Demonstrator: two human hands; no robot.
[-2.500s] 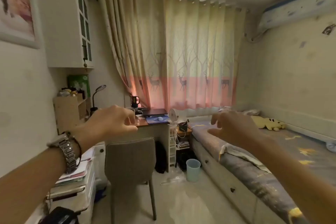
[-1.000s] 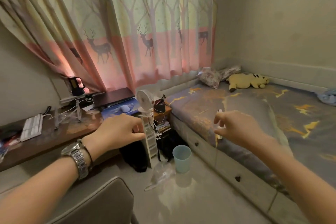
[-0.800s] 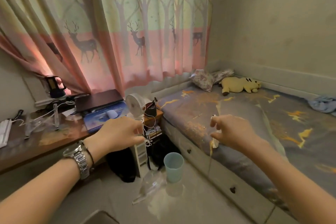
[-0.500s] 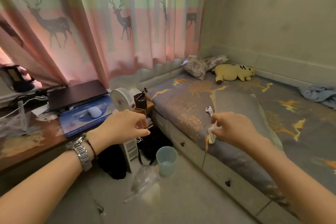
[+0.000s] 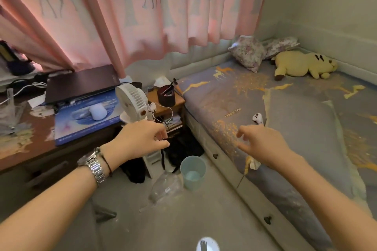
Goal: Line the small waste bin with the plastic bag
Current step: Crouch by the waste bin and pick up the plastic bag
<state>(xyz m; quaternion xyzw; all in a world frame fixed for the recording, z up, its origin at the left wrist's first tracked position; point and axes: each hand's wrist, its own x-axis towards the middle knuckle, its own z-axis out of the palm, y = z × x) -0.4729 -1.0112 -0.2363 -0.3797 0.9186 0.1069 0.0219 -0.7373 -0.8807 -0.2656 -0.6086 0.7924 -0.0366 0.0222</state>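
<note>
A small pale-blue waste bin [image 5: 193, 171] stands upright and unlined on the floor between the desk and the bed. A crumpled clear plastic bag [image 5: 165, 188] lies on the floor just left of it, touching or nearly touching its base. My left hand [image 5: 142, 138], with a metal watch on the wrist, hovers above and left of the bin, fingers curled, holding nothing. Above and to the bin's right hangs my right hand [image 5: 263, 144], fingers spread and loose, over the bed's edge. Neither hand touches bag or bin.
A wooden desk [image 5: 24, 138] at left carries a laptop, mouse pad and a white fan [image 5: 132, 102]. A bed with drawers [image 5: 285, 128] fills the right side. A black bag [image 5: 183, 149] sits behind the bin. Pink curtains hang behind.
The view has moved forward and tilted down, so the bin and bag are nearer. Both hands stay out in front; the right hand's fingers have opened a little.
</note>
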